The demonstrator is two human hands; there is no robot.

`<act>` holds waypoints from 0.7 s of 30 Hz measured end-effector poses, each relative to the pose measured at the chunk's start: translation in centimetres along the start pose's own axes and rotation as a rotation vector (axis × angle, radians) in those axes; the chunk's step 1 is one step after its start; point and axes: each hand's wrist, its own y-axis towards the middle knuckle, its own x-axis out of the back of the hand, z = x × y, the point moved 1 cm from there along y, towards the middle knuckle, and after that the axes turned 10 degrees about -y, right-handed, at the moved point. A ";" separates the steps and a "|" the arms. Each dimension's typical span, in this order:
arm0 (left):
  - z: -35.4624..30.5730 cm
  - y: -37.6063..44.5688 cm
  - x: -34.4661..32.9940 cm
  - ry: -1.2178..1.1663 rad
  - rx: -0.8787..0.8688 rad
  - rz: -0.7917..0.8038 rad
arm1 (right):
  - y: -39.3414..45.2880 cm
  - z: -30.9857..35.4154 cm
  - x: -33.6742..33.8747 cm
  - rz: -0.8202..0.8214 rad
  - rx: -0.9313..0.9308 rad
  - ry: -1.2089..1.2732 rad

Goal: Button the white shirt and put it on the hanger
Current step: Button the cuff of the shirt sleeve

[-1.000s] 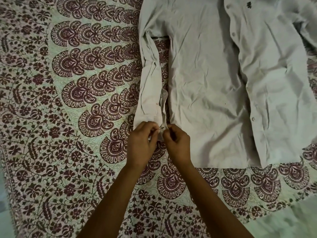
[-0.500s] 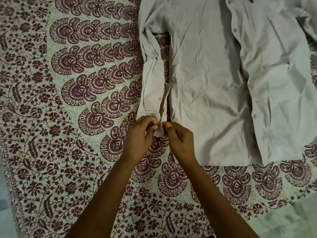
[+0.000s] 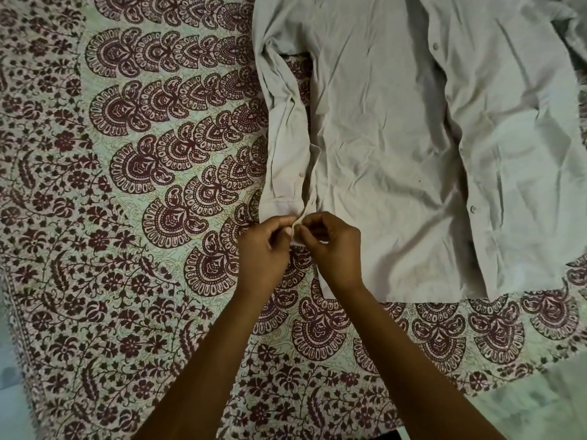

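Note:
The white shirt [image 3: 381,138] lies flat on a patterned bedsheet, front side up, its button placket [image 3: 457,128] running down the right half with several buttons showing. Its left sleeve [image 3: 286,147] lies straight along the body, cuff toward me. My left hand [image 3: 263,249] and my right hand [image 3: 330,246] meet at the sleeve cuff [image 3: 279,208], both pinching its edge between thumb and fingers. A small button [image 3: 301,175] shows on the sleeve slit just above the cuff. No hanger is in view.
The maroon and pale green printed bedsheet [image 3: 143,217] covers the whole surface. A pale floor strip [image 3: 540,408] shows at the lower right corner, past the sheet's edge. The shirt's right sleeve [image 3: 568,30] bunches at the top right.
Both hands stay pinched on the cuff, with small finger movements. The cuff edge is now folded up between my thumbs, and the view has shifted slightly.

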 end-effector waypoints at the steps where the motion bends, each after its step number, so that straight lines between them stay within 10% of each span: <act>1: -0.2 -0.2 -0.4 -0.100 0.078 -0.009 | -0.2 -0.2 -0.3 -0.042 0.040 -0.074; 8: 0.2 0.4 -1.2 -0.609 0.576 -0.219 | -1.7 -0.1 -2.0 -0.182 0.119 -0.208; 21: 0.4 1.1 -1.4 -0.397 0.416 -0.263 | -1.6 0.7 -2.6 -0.237 0.079 -0.113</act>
